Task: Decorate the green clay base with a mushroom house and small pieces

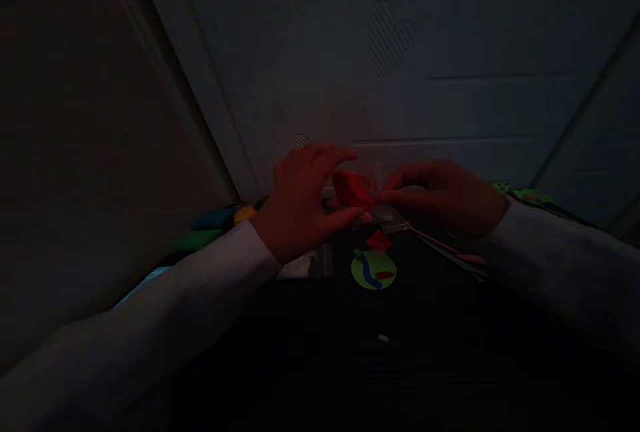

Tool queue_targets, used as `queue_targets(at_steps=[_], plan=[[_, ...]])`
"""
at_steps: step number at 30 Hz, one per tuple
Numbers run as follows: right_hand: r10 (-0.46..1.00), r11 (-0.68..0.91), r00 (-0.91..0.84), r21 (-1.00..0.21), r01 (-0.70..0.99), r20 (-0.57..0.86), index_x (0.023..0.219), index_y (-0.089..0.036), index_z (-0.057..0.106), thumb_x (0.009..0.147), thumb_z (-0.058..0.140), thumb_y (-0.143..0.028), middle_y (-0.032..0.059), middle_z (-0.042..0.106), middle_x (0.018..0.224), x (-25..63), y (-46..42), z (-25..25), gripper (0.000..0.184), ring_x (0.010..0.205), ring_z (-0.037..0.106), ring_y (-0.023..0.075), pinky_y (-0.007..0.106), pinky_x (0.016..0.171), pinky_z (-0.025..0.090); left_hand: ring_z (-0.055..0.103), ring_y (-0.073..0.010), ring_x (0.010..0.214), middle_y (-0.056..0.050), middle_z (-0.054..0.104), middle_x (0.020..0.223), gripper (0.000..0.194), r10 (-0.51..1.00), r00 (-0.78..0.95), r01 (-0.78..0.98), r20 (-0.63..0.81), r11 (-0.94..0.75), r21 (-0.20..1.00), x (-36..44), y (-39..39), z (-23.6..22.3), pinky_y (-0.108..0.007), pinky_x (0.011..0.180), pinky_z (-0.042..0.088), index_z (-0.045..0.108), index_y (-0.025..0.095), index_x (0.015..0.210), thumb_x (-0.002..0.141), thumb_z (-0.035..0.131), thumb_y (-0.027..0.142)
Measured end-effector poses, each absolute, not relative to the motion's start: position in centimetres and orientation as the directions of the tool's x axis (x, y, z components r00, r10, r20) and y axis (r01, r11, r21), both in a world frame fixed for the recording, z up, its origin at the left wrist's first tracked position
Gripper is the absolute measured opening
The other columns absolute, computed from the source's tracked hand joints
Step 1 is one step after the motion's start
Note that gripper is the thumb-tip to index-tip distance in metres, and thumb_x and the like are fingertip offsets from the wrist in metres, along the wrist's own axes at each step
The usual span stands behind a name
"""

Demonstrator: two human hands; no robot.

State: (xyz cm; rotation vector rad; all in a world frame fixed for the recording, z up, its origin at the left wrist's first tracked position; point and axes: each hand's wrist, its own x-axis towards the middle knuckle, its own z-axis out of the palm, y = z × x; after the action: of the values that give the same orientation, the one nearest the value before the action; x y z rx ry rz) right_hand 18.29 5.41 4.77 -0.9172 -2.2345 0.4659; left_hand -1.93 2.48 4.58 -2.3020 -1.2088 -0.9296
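Head view: over the dark tabletop (pixel 310 365), our left hand (pixel 303 202) curved half-open around the red clay (pixel 353 189), contact unclear, while our right hand (pixel 385 193) pinched its clear bag (pixel 379 185) between thumb and fingers. Nearer us lay a green disc (pixel 359 276) bearing coloured pieces, then a white bit (pixel 383 338).
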Motion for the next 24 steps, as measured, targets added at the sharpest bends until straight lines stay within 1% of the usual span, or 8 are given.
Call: queue_targets(at_steps=[3,5,7,10,14,16,21,24], plan=[[0.701,0.712,-0.513,-0.459,0.531,0.495,0.072,-0.017,0.062,0.077,0.058,-0.029,-0.0012,0.061,0.070,18.3,5.0,4.5,0.014,0.066,0.054,0.0109,0.024,0.062,0.037,0.055,-0.0192,0.091,-0.003,0.060,0.093,0.019,0.618,0.305,0.815,0.724,-0.563,0.137,-1.5,1.9,5.0,-0.034,0.082,0.042,0.057,0.021,0.088,0.074,0.057,0.035],[0.671,0.739,-0.524,-0.411,0.534,0.525,0.075,-0.016,0.061,0.077,0.058,-0.029,0.0006,0.061,0.075,18.2,4.8,4.1,0.013,0.071,0.054,0.0125,0.026,0.066,0.038,0.056,-0.0156,0.075,0.001,0.061,0.078,0.010,0.665,0.264,0.811,0.698,-0.545,0.212,-1.2,1.5,5.1,-0.030,0.071,0.045,0.058,0.021,0.074,0.076,0.056,0.031],[0.629,0.773,-0.547,-0.369,0.516,0.553,0.078,-0.016,0.060,0.078,0.057,-0.029,0.0013,0.060,0.080,18.1,4.8,3.6,0.013,0.075,0.054,0.0128,0.026,0.070,0.039,0.056,-0.0153,0.072,0.001,0.062,0.077,0.009,0.669,0.224,0.823,0.709,-0.519,0.229,-1.0,1.2,5.1,-0.030,0.068,0.044,0.058,0.020,0.074,0.076,0.056,0.028],[0.569,0.817,-0.579,-0.322,0.478,0.584,0.078,-0.015,0.059,0.080,0.056,-0.031,0.0008,0.058,0.079,18.0,4.8,3.2,0.016,0.074,0.052,0.0112,0.025,0.069,0.038,0.054,-0.0186,0.080,-0.002,0.062,0.077,0.008,0.632,0.186,0.842,0.752,-0.497,0.209,-0.9,1.0,5.1,-0.034,0.075,0.041,0.059,0.017,0.075,0.075,0.057,0.025],[0.510,0.854,-0.610,-0.272,0.443,0.606,0.077,-0.014,0.058,0.080,0.056,-0.031,0.0026,0.057,0.080,17.9,4.3,3.6,0.018,0.075,0.052,0.0115,0.025,0.070,0.039,0.058,-0.0145,0.071,0.003,0.066,0.072,0.010,0.685,0.305,0.791,0.662,-0.569,0.225,-0.8,0.6,5.2,-0.028,0.069,0.043,0.066,0.020,0.073,0.072,0.063,0.030],[0.491,0.864,-0.624,-0.246,0.439,0.608,0.076,-0.013,0.059,0.081,0.054,-0.030,0.0037,0.056,0.082,17.9,3.9,3.8,0.018,0.075,0.052,0.0121,0.026,0.071,0.039,0.061,-0.0123,0.070,0.004,0.068,0.076,0.014,0.710,0.337,0.753,0.619,-0.597,0.276,-0.7,0.4,5.3,-0.024,0.066,0.043,0.067,0.021,0.075,0.072,0.063,0.034],[0.466,0.873,-0.644,-0.197,0.446,0.607,0.077,-0.013,0.059,0.080,0.054,-0.025,0.0039,0.056,0.085,17.8,3.4,3.8,0.014,0.076,0.052,0.0125,0.026,0.071,0.040,0.062,-0.0104,0.068,0.004,0.070,0.076,0.016,0.786,0.339,0.631,0.516,-0.597,0.495,-0.4,0.3,5.3,-0.019,0.062,0.043,0.068,0.018,0.077,0.076,0.060,0.032],[0.458,0.877,-0.657,-0.185,0.443,0.599,0.078,-0.013,0.058,0.080,0.055,-0.025,0.0037,0.056,0.085,17.8,3.5,3.6,0.013,0.077,0.052,0.0127,0.026,0.072,0.040,0.062,-0.0113,0.070,0.003,0.069,0.077,0.018,0.818,0.326,0.625,0.473,-0.562,0.542,-0.3,0.4,5.3,-0.020,0.063,0.043,0.069,0.018,0.078,0.078,0.057,0.031]])
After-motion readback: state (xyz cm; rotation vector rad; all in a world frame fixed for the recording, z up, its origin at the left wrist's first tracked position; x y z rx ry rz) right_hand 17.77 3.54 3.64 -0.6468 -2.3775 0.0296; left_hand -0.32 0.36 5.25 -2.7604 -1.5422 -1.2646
